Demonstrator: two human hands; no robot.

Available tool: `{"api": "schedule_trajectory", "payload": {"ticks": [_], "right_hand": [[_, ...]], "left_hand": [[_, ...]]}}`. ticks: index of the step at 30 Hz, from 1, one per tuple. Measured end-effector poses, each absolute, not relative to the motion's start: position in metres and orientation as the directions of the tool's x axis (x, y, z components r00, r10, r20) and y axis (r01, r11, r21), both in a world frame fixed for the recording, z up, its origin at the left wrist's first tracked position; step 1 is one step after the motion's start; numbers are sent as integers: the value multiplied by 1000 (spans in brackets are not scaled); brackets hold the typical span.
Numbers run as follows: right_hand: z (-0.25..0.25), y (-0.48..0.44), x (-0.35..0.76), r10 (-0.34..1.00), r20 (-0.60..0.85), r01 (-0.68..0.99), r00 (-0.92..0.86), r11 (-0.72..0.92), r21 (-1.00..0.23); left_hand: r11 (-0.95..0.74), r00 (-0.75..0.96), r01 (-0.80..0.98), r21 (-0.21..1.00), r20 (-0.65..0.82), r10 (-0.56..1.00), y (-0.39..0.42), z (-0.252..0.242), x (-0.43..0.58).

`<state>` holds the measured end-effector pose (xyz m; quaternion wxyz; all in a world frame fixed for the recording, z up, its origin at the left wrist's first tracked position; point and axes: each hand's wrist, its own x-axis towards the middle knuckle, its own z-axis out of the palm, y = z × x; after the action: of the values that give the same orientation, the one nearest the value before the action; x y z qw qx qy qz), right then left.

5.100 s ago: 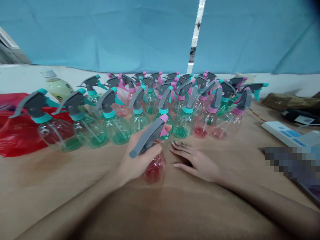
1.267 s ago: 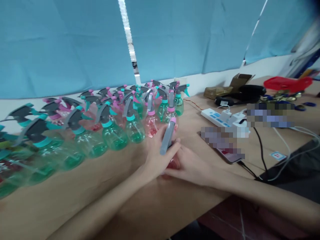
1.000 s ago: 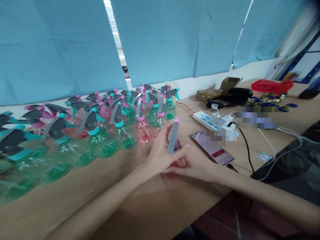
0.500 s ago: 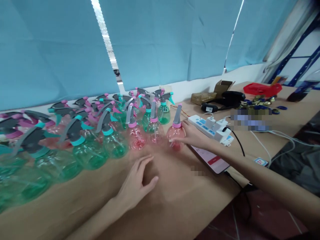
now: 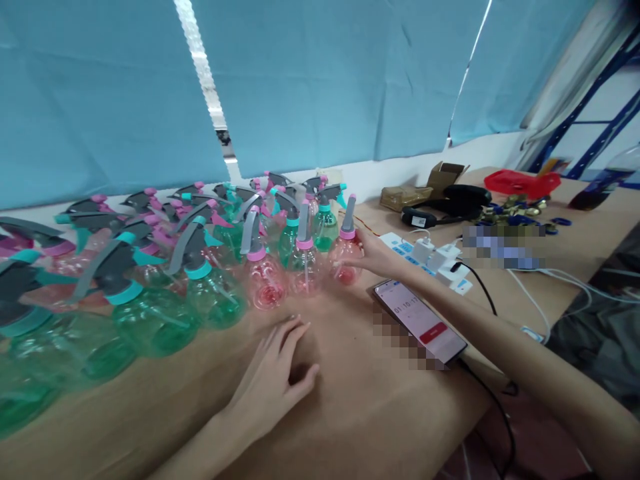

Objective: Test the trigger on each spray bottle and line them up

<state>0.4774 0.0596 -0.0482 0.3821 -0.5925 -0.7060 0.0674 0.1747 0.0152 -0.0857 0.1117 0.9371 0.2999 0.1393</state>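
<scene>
Right hand (image 5: 374,253) wraps the pink spray bottle (image 5: 344,252) round its belly, likely to steady it upright on the counter (image 5: 345,367), just beside its pink-collared neighbour (image 5: 303,268). And the left hand (image 5: 273,373), loosely spread and holding nothing, sits nearer the camera, presumably out of the way.

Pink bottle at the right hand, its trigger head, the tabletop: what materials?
Pink bottle: likely glossy tinted plastic; see-through, though glass isn't ruled out. Trigger head: probably molded plastic, satin; evenly gray, opaque. Tabletop: perhaps laminate or coated board; smooth tan, faint sheen.
</scene>
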Motion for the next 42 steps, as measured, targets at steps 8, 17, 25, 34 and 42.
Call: {"api": "schedule_trajectory", "payload": {"ticks": [8, 17, 25, 34, 42], "right_hand": [[-48, 59, 471, 893, 450, 783, 24, 263, -563], [-45, 41, 452, 895, 444, 798, 47, 234, -556], [-62, -30, 410, 818, 551, 884, 165, 126, -451], [-104, -54, 328, 929, 311, 822, -202, 333, -462], [-108, -48, 267, 849, 306, 764, -431, 524, -377]], "left_hand": [[-801, 790, 529, 280, 184, 586, 17, -89, 184], [-816, 786, 500, 291, 243, 568, 14, -92, 179], [-816, 786, 508, 275, 240, 570, 10, -92, 163], [-773, 741, 591, 230, 223, 633, 1, -95, 119], [-688, 655, 707, 162, 217, 724, -16, -92, 41]]}}
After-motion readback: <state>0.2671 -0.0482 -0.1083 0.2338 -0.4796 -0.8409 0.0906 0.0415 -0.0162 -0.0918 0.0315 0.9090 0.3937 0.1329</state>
